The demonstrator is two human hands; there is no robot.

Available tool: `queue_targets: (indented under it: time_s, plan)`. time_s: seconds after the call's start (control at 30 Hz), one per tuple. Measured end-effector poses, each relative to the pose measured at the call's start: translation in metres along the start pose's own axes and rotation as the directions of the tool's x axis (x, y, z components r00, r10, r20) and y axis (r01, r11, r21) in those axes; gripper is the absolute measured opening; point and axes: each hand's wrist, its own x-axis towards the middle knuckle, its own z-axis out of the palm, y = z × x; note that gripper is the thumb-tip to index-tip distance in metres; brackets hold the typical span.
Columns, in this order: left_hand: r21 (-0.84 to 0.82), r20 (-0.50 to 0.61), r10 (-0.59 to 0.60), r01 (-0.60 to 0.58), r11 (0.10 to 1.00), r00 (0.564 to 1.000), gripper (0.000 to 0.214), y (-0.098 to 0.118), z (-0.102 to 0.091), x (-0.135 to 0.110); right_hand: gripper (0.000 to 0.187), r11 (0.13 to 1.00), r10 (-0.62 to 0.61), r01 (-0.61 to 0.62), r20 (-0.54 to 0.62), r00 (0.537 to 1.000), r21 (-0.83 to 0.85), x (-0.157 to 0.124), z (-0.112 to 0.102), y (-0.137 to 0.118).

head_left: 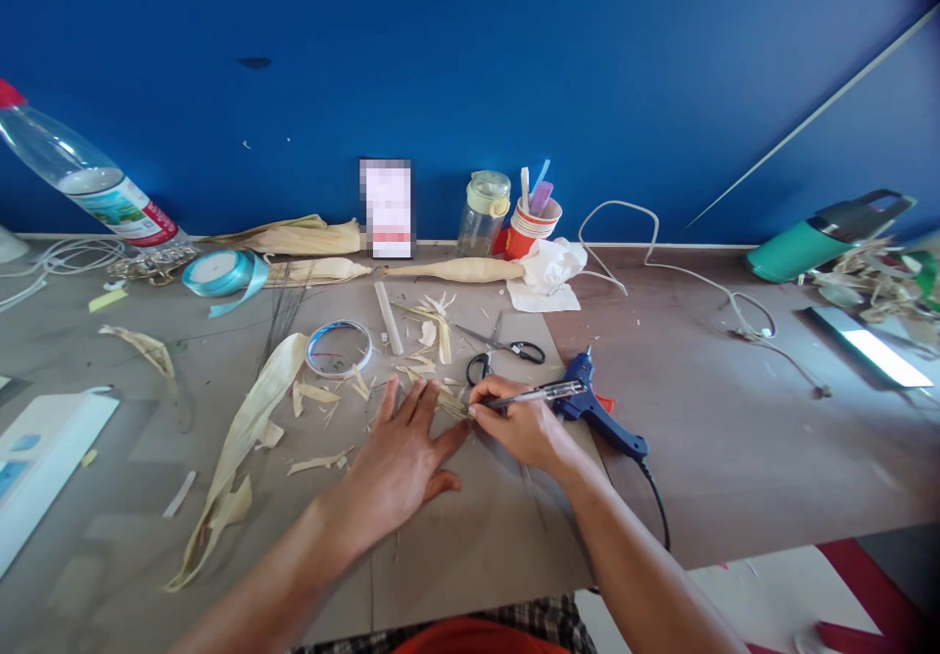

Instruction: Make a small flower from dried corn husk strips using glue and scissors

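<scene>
My right hand (pixel 523 421) grips a pen (pixel 540 394), its tip end pointing left toward a small piece of dried corn husk (pixel 451 403) on the table. Flat on the table to the left lies my left hand (pixel 411 443), fingers spread, its fingertips close to that husk piece. Black-handled scissors (pixel 503 346) lie spread just beyond my right hand. Husk scraps (pixel 319 395) are scattered past my left fingertips. A blue glue gun (pixel 598 409) rests to the right of my right hand. One translucent glue stick (pixel 389 318) lies farther back.
A long husk (pixel 242 439) and a tape ring (pixel 339 349) lie left. Along the blue wall stand a large bottle (pixel 110 184), a phone (pixel 388 209), a jar (pixel 485 211) and red paper cups (pixel 530 231). Blue ribbon (pixel 220 272), a white cable (pixel 705 277) and a green bottle (pixel 797 248) lie around.
</scene>
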Motion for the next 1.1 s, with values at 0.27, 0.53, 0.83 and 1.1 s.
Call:
queue_targets:
  time_s: [0.27, 0.53, 0.83, 1.1]
  plan:
    - [0.011, -0.02, 0.011, -0.011, 1.0, 1.0, 0.056, -0.0012, 0.0027, -0.0004, 0.011, 1.0, 0.005, -0.005, 0.003, 1.0, -0.006, 0.0002, -0.0018, -0.0019]
    - [0.028, 0.006, 0.007, -0.007, 1.0, 1.0, 0.056, 0.0, 0.0004, 0.0002, 0.012, 1.0, 0.01, -0.01, 0.015, 1.0, -0.025, -0.0006, -0.0009, -0.0016]
    - [0.017, -0.001, 0.01, -0.01, 1.0, 1.0, 0.055, -0.0006, 0.0009, 0.0, 0.01, 0.999, 0.006, -0.005, 0.029, 1.0, -0.033, -0.0007, -0.0046, -0.0018]
    - [0.037, 0.018, 0.008, -0.009, 0.999, 1.0, 0.055, -0.0006, -0.0011, 0.0009, 0.01, 0.999, 0.017, -0.015, 0.041, 0.999, -0.047, -0.001, -0.0056, 0.0001]
